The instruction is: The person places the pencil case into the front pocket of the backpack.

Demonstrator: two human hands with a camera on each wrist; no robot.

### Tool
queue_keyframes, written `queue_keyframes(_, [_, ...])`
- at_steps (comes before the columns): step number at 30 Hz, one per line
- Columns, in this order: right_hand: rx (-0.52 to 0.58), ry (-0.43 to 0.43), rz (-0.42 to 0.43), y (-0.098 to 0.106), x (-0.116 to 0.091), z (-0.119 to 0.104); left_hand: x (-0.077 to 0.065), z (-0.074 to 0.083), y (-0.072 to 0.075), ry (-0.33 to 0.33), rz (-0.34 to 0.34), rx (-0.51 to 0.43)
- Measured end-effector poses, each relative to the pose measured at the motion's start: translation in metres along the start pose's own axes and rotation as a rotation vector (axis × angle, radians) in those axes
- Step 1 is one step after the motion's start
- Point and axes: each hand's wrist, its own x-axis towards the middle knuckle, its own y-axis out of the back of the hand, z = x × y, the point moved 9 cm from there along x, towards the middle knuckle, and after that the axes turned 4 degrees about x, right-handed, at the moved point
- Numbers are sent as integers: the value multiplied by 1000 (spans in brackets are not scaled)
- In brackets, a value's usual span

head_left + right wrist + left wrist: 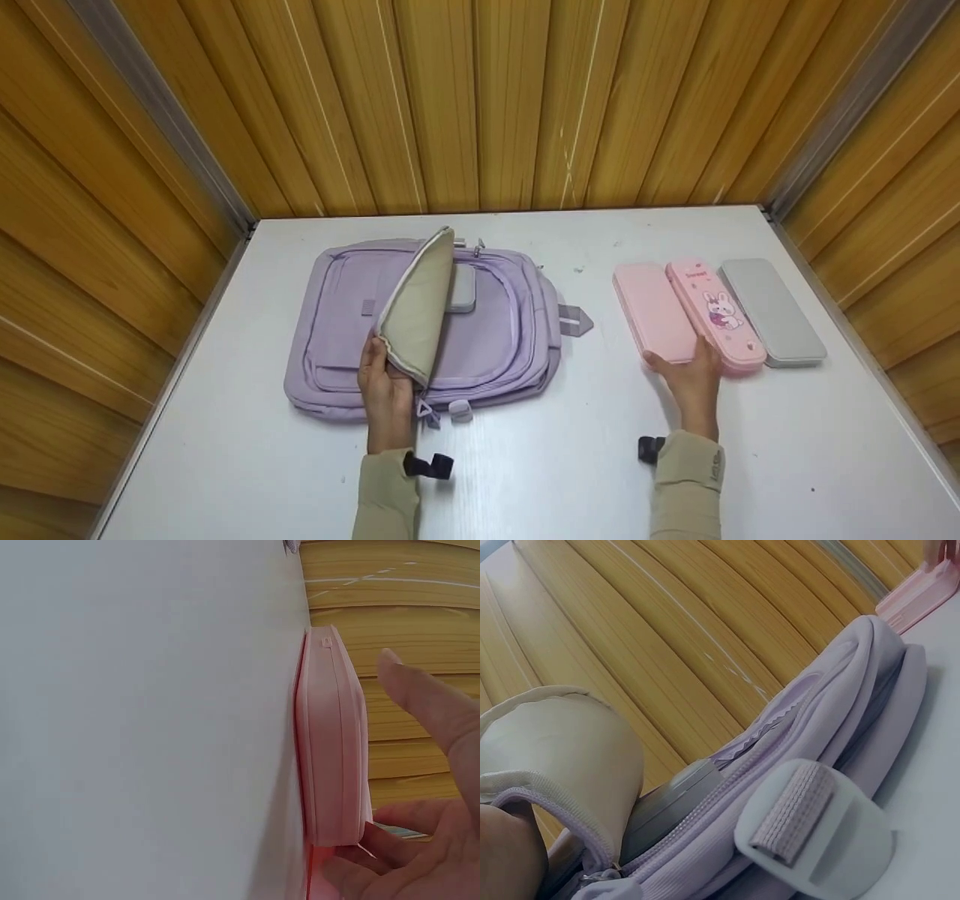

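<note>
A light purple backpack [337, 315] lies on its back with its front pocket unzipped. My left hand [386, 390] grips the edge of the pocket's flap [416, 307] and holds it up, its beige lining showing. Inside the pocket a grey case [463, 289] shows partly, also in the left wrist view as a grey case [671, 802]. My right hand [690, 382] is at the near end of a plain pink case [656, 311], thumb and fingers spread. In the right wrist view the thumb stands apart from the pink case [334, 742], while the fingers reach behind its end.
Right of the plain pink case lie a pink pencil case with a bunny [716, 311] and a light grey case [772, 311]. Wood-patterned walls [510, 105] bound the white table [540, 465] at the back and sides. A strap buckle [814, 829] hangs at the backpack's near edge.
</note>
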Motion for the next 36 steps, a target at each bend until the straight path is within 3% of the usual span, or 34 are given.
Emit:
queue_keyframes(6, [6,-35,-22,-6,3,2,-1,3,1,-28,30,23])
queue_keyframes(14, [5,-72,-30,-10,7,3,-3,14,4,-129,83,118])
queue_keyframes(24, [9,-71,-1,-6,11,2,-5,29,6,-219,83,212])
queue_keyframes(31, [-1,-88,-12,-6,13,2,-4,29,7,-218,101,220])
queue_keyframes(36, [11,-46,4,-3,14,0,-5,26,9,-193,119,218])
